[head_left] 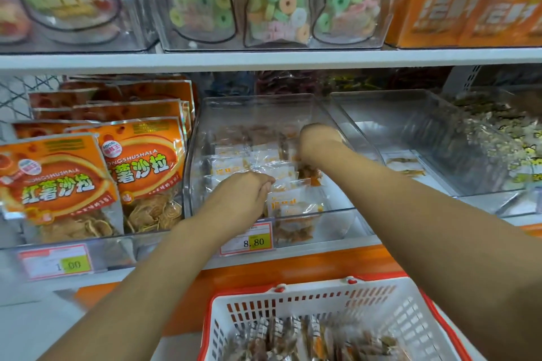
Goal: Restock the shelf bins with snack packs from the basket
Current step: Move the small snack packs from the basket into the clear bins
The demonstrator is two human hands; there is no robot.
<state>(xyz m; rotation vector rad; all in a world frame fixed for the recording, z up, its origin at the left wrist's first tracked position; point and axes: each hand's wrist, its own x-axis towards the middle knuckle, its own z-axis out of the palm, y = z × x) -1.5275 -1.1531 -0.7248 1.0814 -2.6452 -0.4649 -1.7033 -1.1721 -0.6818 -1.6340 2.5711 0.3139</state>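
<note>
Inside clear bin (337,209) on shelf, both grips among snack packs (293,204). Left grip (243,193) curled, pinching pack edge; right grip (318,141) fingers hidden, cannot tell. More in basket (293,291) below. Packs likely light, crinkly, slippery: pinch sealed edge.

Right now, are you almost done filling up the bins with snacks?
Not yet. Done: the middle bin already has small packs lying in it. In hand: the left hand, fingers curled, seems to pinch one of them near the front, and the right hand reaches deeper in, fingers hidden. Left: the basket holds a pile of packs, and the neighbouring bin looks nearly bare.
</note>
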